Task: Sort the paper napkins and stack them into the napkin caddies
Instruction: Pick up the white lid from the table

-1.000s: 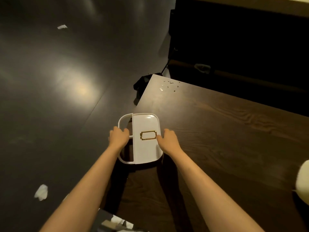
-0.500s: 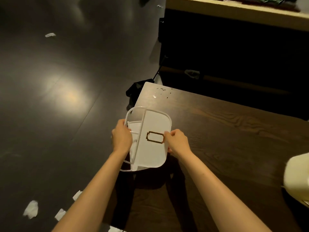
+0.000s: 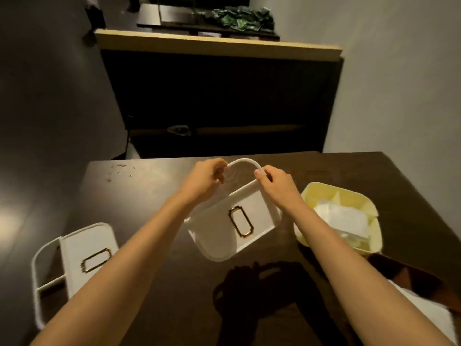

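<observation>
Head view:
- The left hand (image 3: 203, 178) has its fingers curled round the left end of the arched handle (image 3: 243, 161) of a white caddy (image 3: 224, 236).
- The right hand (image 3: 277, 188) grips the right end of the same handle, thumb on the near side, fingers wrapped behind.
- The white caddy hangs between and just below both hands, tilted so that its flat front with a gold frame (image 3: 240, 221) faces up toward the camera. Its dark shadow lies on the table (image 3: 154, 196) nearer the body.
- A second white caddy (image 3: 82, 255) sits on the table under the left forearm, well to the left of the hands, at the table's left edge.
- A yellow caddy (image 3: 314, 196) stands just right of the right wrist. White napkins (image 3: 344, 218) lie inside it.
- A few small crumbs (image 3: 119, 169) are scattered on the table corner to the left of the left hand.
- A dark shelf unit (image 3: 219, 96) with a pale top stands beyond the hands, past the table.
</observation>
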